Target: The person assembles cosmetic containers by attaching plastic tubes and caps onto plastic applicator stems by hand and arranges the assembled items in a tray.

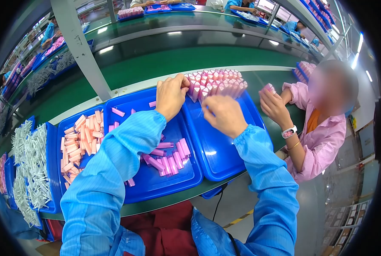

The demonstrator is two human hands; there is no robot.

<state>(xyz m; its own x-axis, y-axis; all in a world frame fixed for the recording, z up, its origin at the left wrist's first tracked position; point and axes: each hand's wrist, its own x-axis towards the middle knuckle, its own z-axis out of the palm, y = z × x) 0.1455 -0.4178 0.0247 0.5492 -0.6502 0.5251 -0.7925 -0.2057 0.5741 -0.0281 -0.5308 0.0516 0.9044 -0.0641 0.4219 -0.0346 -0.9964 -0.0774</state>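
Pieces [220,81] at tray [231,158] edge, hands [171,97] close

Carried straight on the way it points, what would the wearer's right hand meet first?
Probably the near edge of the packed pink pieces; the right hand is blurred and depth is unclear, so it may already touch them.

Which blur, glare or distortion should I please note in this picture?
Head view throughout: the bare right hand looks smeared, probably by motion, while the bare left hand is crisper; a white highlight glares on the blue rectangular plastic tray beneath the right hand; the long green work surface bows in an arc; black fills the corners.
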